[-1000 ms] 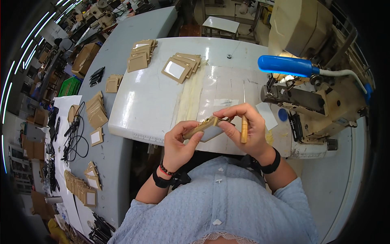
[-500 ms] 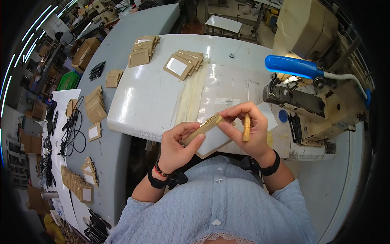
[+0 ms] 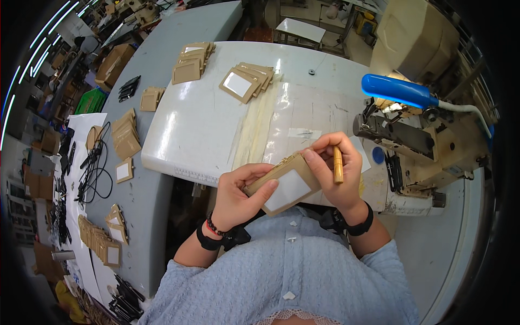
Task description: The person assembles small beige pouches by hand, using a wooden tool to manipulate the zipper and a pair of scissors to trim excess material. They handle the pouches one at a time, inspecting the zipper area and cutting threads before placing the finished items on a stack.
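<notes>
My left hand grips the left side of a tan card holder, thumb on its front. The holder has a white window, and a gold zipper-like strip shows along its upper edge. At the holder's upper right corner, my right hand pinches the edge between thumb and fingers. That same hand keeps a short yellow wooden handle tucked between its fingers; any tip is hidden. The holder is tilted, just above the near edge of the white table.
On the white table lie two stacks of tan holders. A sewing machine with a blue-covered lamp stands at the right. More holders, a black cable and black strips cover the grey table at left.
The card holder has turned so its windowed front faces up more fully. My right hand has moved slightly right and up, its thumb now on the holder's corner.
</notes>
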The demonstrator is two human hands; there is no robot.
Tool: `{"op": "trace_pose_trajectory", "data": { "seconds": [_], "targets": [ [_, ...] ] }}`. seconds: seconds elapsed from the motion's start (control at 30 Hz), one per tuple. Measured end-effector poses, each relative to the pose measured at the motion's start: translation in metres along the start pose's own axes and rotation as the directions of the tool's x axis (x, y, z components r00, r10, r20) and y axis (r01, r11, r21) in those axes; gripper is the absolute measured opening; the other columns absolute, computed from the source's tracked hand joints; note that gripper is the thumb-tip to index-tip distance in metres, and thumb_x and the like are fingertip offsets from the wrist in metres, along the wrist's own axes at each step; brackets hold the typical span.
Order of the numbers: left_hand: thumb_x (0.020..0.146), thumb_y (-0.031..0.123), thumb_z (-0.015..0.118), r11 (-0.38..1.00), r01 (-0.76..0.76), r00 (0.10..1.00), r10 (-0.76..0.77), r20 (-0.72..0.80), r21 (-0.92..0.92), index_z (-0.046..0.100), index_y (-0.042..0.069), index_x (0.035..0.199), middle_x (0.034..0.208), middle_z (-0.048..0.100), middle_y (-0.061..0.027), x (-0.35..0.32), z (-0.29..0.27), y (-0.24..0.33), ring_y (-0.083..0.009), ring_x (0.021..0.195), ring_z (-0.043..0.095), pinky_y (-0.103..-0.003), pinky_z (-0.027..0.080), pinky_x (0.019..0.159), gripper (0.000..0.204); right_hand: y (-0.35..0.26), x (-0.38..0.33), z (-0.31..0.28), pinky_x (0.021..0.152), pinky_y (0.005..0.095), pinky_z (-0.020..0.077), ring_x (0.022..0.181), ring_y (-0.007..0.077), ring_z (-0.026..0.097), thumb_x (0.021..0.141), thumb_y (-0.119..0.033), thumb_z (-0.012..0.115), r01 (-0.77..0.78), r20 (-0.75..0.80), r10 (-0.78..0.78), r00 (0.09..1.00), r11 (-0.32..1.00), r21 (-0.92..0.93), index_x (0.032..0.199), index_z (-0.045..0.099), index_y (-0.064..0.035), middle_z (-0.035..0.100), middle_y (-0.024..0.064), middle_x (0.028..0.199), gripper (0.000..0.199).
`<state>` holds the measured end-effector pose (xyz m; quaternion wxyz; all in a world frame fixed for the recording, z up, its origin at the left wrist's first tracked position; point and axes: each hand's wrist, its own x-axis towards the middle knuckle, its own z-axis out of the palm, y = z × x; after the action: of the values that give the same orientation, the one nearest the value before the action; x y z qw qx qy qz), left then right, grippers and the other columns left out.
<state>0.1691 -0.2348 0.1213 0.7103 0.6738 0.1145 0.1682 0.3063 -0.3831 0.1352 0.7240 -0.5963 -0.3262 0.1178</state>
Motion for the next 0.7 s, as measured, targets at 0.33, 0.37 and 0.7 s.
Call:
{"op": "trace_pose_trajectory", "data": {
  "seconds": [0.33,0.37,0.7],
  "targets": [
    [0.085,-0.001,0.068,0.999,-0.016,1.000,0.017,0.024,-0.031,0.061,-0.009,0.112,0.103,0.069,-0.0144,0.0005,-0.0011,-0.0038,-0.0138,0.096,0.065,-0.024,0.050,0.086,0.029,-0.0020,-0.0015,-0.0024,0.070,0.0195,0.0506,0.078,0.0067,0.062,0.086,0.002,0.067,-0.085,0.016,0.084,0.996,0.994,0.075,0.097,0.056,0.0005,0.063,0.0043,0.085,0.015],
    [0.085,-0.001,0.068,1.000,-0.017,1.000,0.018,0.023,-0.024,0.061,-0.009,0.112,0.103,0.069,-0.0144,0.0002,-0.0015,-0.0044,-0.0138,0.096,0.065,-0.024,0.050,0.086,0.029,-0.0019,-0.0017,-0.0031,0.070,0.0195,0.0506,0.078,0.0067,0.062,0.086,0.002,0.067,-0.085,0.021,0.084,0.996,0.994,0.071,0.097,0.056,0.0004,0.063,0.0043,0.085,0.015],
    [0.085,-0.001,0.069,0.998,-0.007,0.997,0.012,0.073,-0.065,0.061,-0.008,0.110,0.105,0.069,-0.0135,0.0025,-0.0033,-0.0081,-0.0135,0.097,0.064,-0.025,0.049,0.086,0.028,-0.0069,-0.0047,-0.0070,0.070,0.0201,0.0509,0.077,0.0077,0.063,0.086,0.001,0.067,-0.069,0.058,0.065,0.996,0.994,0.084,0.097,0.055,0.0001,0.064,0.0055,0.086,0.017]
  ]
}}
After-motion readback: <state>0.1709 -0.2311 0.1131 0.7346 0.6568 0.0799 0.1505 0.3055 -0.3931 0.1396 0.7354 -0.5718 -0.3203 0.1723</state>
